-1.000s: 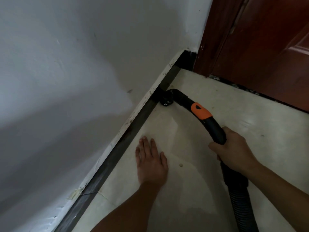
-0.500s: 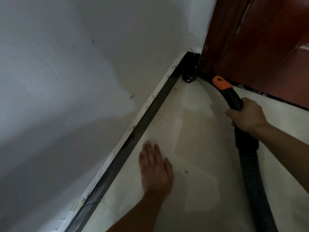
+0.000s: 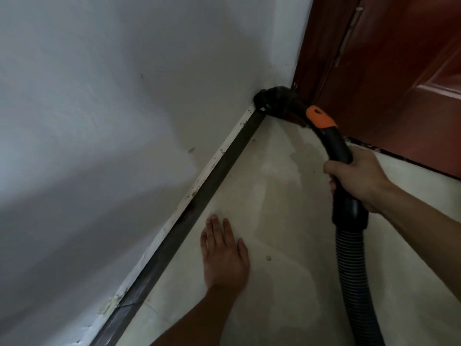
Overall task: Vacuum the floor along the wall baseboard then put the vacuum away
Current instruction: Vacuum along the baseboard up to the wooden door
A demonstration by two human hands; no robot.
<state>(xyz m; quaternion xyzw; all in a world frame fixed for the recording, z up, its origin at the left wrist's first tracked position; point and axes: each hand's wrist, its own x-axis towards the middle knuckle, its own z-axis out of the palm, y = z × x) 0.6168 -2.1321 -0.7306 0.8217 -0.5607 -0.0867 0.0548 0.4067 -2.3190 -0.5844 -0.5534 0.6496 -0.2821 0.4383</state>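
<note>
A black vacuum hose handle (image 3: 334, 143) with an orange button curves up into the corner, where its nozzle (image 3: 268, 98) touches the white wall just above the dark baseboard (image 3: 219, 168). My right hand (image 3: 359, 178) grips the handle below the orange part, and the ribbed hose (image 3: 354, 270) trails down to the bottom edge. My left hand (image 3: 224, 255) rests flat on the pale floor tile (image 3: 287, 196) beside the baseboard, fingers straight. The vacuum body is out of view.
A white wall (image 3: 112, 121) fills the left. A red-brown wooden door and frame (image 3: 386, 71) close the corner on the right. A small crumb (image 3: 268, 258) lies on the floor to the right of my left hand.
The nozzle went along the baseboard into the corner, then rose from the floor onto the wall above the baseboard. My left hand stayed flat on the floor.
</note>
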